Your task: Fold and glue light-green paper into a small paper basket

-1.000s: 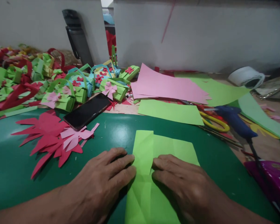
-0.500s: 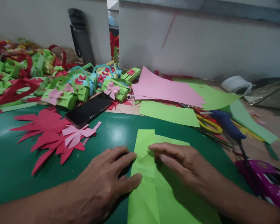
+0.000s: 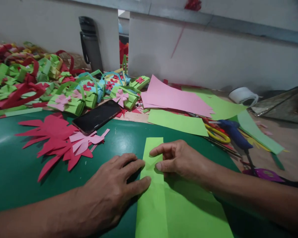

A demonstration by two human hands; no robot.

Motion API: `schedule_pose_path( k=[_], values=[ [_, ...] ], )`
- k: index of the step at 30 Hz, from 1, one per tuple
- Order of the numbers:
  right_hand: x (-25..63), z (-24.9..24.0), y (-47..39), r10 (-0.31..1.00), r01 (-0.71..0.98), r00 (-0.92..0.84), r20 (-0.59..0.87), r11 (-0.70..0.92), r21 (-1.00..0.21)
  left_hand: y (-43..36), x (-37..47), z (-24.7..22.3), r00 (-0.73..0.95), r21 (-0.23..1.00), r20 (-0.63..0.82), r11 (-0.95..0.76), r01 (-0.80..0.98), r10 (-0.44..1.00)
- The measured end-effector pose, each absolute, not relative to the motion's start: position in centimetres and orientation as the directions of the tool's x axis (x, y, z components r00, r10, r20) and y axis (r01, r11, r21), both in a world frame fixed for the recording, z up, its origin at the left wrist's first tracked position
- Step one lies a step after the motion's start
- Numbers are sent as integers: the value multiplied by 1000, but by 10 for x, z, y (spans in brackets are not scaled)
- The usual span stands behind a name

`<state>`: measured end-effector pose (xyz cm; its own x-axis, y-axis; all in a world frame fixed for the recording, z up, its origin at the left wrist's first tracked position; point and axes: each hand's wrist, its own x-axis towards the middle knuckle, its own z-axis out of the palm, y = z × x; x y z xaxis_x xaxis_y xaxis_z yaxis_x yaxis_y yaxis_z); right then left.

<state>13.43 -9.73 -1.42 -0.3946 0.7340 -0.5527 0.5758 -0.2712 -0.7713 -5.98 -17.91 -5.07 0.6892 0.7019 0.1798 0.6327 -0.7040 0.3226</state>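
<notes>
A light green sheet of paper [image 3: 193, 211] lies on the dark green table surface, its left side folded over into a long strip [image 3: 151, 205]. My left hand [image 3: 116, 185] rests at the fold's left edge, thumb and fingers apart, fingertips on the strip. Over the strip's upper part is my right hand [image 3: 181, 160], index finger and thumb bent and apart with no object between them. Whether its fingertips press on the paper I cannot tell. Red paper cut-outs [image 3: 54, 129] and pink paper cut-outs [image 3: 83, 142] lie left of my left hand.
A phone [image 3: 96, 115] lies beyond the cut-outs, before a heap of small paper bags [image 3: 72, 104]. A dark bottle [image 3: 91, 46] stands by the wall. Pink sheets [image 3: 173, 97], yellow-handled scissors [image 3: 218, 135], a blue glue gun [image 3: 234, 132] and a white roll [image 3: 243, 96] are farther right.
My right hand has shifted left and slightly up onto the strip, its index finger more bent. The left hand keeps its place. The camera view has tilted slightly.
</notes>
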Motion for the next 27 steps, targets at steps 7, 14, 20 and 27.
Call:
schedule_pose_path(
  k=[7, 14, 20, 27],
  values=[
    [131, -17, -96, 730, 503, -393, -560, -339, -795, -173, -51, -48, 444, 683, 263, -490, 541, 857],
    [132, -20, -96, 712, 476, -404, -574, -372, -797, -174, -38, -48, 348, 607, 106, -338, 719, 931],
    [136, -22, -99, 715, 455, -428, -553, -358, -815, -172, -35, -46, 291, 616, 47, -257, 744, 956],
    [132, -12, -100, 654, 507, -489, -577, -326, -798, -174, -35, -48, 278, 625, 52, -248, 740, 959]
  ],
)
